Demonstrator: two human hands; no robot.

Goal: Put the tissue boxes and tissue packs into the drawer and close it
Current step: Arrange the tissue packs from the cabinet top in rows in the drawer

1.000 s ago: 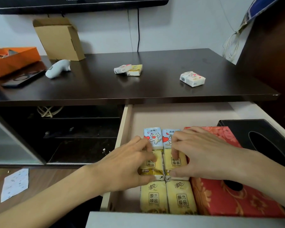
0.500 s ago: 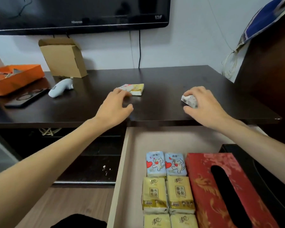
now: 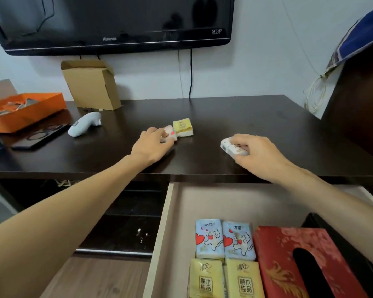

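On the glossy dark tabletop [image 3: 224, 117], the left hand [image 3: 153, 145] now grasps a crinkly white tissue pack [image 3: 170, 132], and the right hand [image 3: 258, 153] has lifted another soft rectangular pack [image 3: 229, 146].

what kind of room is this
Probably a living room or bedroom at home: a wall-mounted TV above a dark TV stand, whose open drawer holds tissue packs.

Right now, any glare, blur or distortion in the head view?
Head view: wide-angle bowing on the black wall-mounted TV, whose screen carries reflections; soft sheen on the dark wooden desktop; slight motion blur on both hands, left and right.
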